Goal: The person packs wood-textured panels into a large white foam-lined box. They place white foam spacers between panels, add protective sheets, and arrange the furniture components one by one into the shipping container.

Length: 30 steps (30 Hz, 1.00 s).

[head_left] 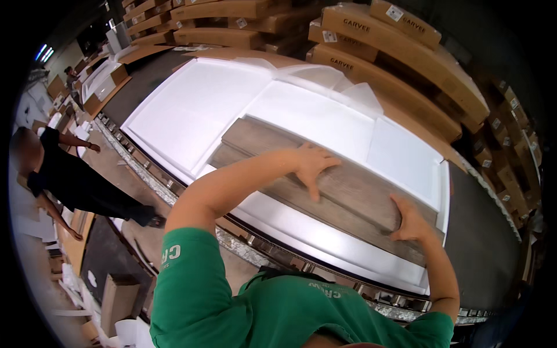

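As a worker in a short-sleeved green shirt [194, 284] works before me, the left hand [313, 167] lies splayed, fingers wide, on long grey-brown wood-grain boards [362, 187]. The right hand [411, 221], thumb and fingers parted, rests near their right end. The boards lie within a shallow white foam tray [194, 95]; stacked brown cardboard cartons [394, 35] rise beyond.
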{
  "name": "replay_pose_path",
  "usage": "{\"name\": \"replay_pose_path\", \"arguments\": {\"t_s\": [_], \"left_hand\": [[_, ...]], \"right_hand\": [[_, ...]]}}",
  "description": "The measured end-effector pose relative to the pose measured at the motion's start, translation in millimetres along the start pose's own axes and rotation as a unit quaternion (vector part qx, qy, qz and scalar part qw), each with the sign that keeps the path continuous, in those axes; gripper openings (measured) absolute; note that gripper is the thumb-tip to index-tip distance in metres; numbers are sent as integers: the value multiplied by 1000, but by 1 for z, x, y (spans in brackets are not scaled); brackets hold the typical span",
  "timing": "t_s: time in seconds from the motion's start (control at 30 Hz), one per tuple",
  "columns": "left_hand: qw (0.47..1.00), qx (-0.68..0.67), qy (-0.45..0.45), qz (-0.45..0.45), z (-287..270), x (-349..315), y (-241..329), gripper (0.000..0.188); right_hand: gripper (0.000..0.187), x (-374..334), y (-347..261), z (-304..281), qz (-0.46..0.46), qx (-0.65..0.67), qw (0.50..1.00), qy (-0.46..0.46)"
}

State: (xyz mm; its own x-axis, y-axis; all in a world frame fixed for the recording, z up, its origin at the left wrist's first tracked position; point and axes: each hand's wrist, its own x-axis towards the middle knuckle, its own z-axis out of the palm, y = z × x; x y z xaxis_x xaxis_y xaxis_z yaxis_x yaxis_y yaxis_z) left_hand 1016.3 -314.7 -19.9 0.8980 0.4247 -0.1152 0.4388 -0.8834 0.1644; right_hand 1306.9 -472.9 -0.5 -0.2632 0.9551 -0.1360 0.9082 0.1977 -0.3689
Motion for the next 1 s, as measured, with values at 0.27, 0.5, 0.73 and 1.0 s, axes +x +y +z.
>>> {"name": "replay_pose_path", "arguments": {"t_s": [0.27, 0.5, 0.73, 1.0], "left_hand": [[999, 13, -32, -35, 2, -4, -20, 83], [999, 6, 16, -35, -3, 28, -29, 78], [998, -39, -45, -20, 7, -37, 20, 78], [998, -66, 6, 1, 14, -30, 17, 78]], "right_hand": [[91, 13, 1, -1, 17, -29, 999, -17], [84, 30, 21, -8, 32, -43, 997, 51], [86, -19, -9, 8, -10, -33, 999, -7], [75, -38, -14, 28, -17, -16, 996, 89]]}}
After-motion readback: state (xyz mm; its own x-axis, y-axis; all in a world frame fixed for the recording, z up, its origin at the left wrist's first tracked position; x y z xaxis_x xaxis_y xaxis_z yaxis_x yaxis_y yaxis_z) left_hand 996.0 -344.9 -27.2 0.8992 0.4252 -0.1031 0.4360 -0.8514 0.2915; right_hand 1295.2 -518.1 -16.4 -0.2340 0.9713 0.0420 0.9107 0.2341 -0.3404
